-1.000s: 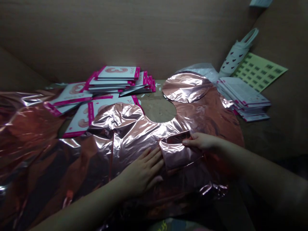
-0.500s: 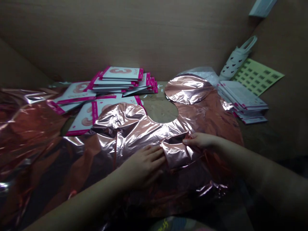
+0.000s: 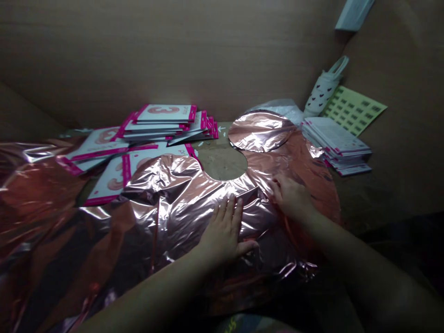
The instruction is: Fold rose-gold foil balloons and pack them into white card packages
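A large rose-gold foil balloon (image 3: 180, 194), flat and uninflated, spreads across the work surface with rounded lobes and creases. My left hand (image 3: 225, 231) lies on it palm down, fingers stretched and thumb out to the side. To its right, my right hand (image 3: 291, 196) rests on the foil with curled fingers; whether a bit of foil is pinched in them is hidden. Behind the balloon is a pile of white and pink packets (image 3: 163, 113) printed with a figure 3. Another such packet (image 3: 111, 180) is partly covered by the foil.
At the right stand a stack of white packets (image 3: 336, 136), a yellow label sheet (image 3: 354, 108) and a white bottle with hearts (image 3: 322, 92). Clear plastic (image 3: 277, 108) lies behind the round lobe. A wooden panel (image 3: 138, 55) closes off the back.
The raised fold of foil by my right hand now lies flatter. My left hand has turned, with its fingers pointing away from me. The whole view has shifted slightly.
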`<state>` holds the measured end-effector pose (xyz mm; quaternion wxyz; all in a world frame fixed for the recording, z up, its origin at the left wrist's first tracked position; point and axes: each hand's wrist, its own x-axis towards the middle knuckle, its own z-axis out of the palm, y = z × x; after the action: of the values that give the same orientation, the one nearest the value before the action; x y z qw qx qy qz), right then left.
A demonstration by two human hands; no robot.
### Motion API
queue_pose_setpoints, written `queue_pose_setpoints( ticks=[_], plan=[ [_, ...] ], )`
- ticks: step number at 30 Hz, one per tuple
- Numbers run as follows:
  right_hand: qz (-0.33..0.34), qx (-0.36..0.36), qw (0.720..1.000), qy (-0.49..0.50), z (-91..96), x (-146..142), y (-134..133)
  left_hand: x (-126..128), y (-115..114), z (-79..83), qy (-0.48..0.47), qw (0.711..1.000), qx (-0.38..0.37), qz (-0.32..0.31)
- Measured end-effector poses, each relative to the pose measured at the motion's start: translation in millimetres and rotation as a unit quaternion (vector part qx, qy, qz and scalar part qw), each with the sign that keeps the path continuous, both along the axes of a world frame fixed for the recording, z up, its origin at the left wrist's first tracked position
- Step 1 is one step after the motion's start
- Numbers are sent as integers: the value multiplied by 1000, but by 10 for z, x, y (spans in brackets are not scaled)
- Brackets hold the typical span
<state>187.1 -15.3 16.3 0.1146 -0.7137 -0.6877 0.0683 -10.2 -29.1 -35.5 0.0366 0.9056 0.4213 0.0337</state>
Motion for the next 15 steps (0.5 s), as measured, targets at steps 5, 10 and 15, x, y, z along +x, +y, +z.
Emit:
queue_pose_setpoints(
  ticks=[5, 10, 15],
  plan=[
    [194, -53, 979, -40, -150, -107, -29, 6, -8, 32, -4, 1000, -15, -9],
    [153, -147, 977, 1, -276, -31, 222, -69, -35, 161, -127, 988, -84, 7],
    [147, -140, 979, 5, -338, 12, 297, -376, -164, 447, -458, 817, -277, 214]
  ],
)
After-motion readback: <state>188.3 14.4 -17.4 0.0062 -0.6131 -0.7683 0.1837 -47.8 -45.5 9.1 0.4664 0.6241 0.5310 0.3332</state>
